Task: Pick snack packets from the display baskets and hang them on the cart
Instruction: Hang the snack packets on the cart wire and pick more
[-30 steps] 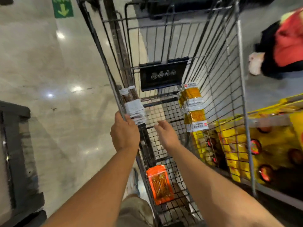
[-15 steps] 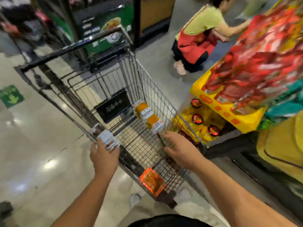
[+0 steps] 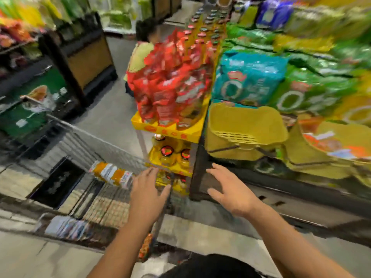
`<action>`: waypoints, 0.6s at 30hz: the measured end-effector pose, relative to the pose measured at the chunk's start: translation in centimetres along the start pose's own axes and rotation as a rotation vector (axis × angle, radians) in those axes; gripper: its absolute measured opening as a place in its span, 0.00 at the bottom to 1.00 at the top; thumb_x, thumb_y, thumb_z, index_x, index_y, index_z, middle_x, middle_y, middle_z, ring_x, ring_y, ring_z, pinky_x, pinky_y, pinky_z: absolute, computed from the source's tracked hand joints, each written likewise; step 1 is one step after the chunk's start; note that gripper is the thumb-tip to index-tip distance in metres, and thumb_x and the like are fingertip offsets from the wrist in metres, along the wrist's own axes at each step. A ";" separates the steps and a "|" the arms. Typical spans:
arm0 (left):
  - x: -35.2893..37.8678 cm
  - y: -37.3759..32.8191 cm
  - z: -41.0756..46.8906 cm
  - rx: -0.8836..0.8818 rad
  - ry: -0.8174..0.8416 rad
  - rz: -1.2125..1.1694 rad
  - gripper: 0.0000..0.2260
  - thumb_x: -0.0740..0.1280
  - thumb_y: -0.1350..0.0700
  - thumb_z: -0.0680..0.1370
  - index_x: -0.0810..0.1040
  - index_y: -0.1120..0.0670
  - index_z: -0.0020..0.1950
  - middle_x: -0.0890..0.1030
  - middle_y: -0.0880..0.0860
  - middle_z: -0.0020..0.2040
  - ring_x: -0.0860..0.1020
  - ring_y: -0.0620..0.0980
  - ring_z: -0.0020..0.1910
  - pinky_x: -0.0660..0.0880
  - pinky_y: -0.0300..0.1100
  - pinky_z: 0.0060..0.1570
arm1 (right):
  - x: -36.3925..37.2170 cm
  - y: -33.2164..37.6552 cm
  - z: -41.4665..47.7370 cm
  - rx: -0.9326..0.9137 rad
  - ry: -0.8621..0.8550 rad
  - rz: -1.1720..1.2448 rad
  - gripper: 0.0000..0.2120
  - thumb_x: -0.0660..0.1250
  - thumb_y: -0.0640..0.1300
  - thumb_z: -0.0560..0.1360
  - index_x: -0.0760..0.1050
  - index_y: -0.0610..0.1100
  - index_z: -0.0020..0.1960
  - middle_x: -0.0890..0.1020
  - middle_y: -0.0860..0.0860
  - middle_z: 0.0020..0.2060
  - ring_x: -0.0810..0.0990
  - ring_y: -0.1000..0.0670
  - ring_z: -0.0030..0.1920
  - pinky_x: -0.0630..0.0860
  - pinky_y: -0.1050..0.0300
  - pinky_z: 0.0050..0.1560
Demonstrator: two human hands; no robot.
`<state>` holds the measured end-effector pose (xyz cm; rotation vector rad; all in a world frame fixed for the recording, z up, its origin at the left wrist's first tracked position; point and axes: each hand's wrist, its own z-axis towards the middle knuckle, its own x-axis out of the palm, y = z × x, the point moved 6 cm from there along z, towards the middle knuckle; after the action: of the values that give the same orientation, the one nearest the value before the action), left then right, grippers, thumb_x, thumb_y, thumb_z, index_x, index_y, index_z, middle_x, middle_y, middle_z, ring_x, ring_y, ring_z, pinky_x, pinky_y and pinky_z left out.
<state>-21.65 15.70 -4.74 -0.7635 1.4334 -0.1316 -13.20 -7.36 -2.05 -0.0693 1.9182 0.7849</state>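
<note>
- Hands, head view: the left hand (image 3: pixel 148 195) hangs over the near right corner of the cart (image 3: pixel 104 149), fingers spread and holding nothing. The blur hides whether it touches the wire.
- The right hand (image 3: pixel 230 193) points toward 1 o'clock, palm down, fingers splayed wide and empty, just short of the dark shelf post (image 3: pixel 198 167).
- Packets on the cart: a strip of orange-and-white packets (image 3: pixel 111 174) hangs from the wire at 9 o'clock of the left hand. A whitish bundle (image 3: pixel 66 227) hangs at 7 o'clock, and an orange packet (image 3: pixel 145 247) hangs low at 6 o'clock. Hanging them probably keeps each kind apart and easy to see.
- Display side: a yellow basket (image 3: pixel 247 133) sits at 2 o'clock of the right hand. Red packets (image 3: pixel 172 83) are piled at 12 o'clock and teal bags (image 3: pixel 247 79) at 1 o'clock.
- Both palms being free and open suggests the next pick is being set up. The cart stands close beside the shelves, likely so each carry is short.
- A crouching person (image 3: pixel 140 55) is at 12 o'clock, partly behind the red packets.
</note>
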 end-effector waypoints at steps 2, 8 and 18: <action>2.1 -5.4 -0.5 0.084 -0.003 -0.010 0.29 0.68 0.44 0.79 0.68 0.54 0.77 0.68 0.55 0.76 0.63 0.56 0.75 0.59 0.52 0.75 | -2.1 -4.1 -2.5 0.045 -0.032 0.038 0.30 0.63 0.54 0.82 0.57 0.55 0.80 0.52 0.58 0.81 0.50 0.56 0.80 0.52 0.56 0.77; 9.4 -19.1 -3.9 0.261 0.007 0.029 0.33 0.60 0.36 0.77 0.70 0.53 0.76 0.71 0.54 0.74 0.66 0.58 0.74 0.63 0.56 0.73 | -8.0 -16.4 -10.3 0.134 -0.142 0.141 0.29 0.64 0.53 0.82 0.59 0.54 0.80 0.54 0.56 0.81 0.52 0.53 0.80 0.55 0.54 0.77; 18.7 -36.2 -7.2 0.441 0.176 0.063 0.28 0.61 0.39 0.81 0.62 0.45 0.80 0.64 0.46 0.79 0.58 0.53 0.79 0.57 0.53 0.78 | -13.5 -31.8 -22.0 0.310 -0.343 0.245 0.26 0.66 0.52 0.80 0.66 0.52 0.77 0.59 0.53 0.79 0.55 0.51 0.79 0.56 0.56 0.74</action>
<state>-12.11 -24.33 -0.43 -0.3498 1.5213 -0.4589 -12.12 -48.29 -0.45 0.4698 1.7128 0.6032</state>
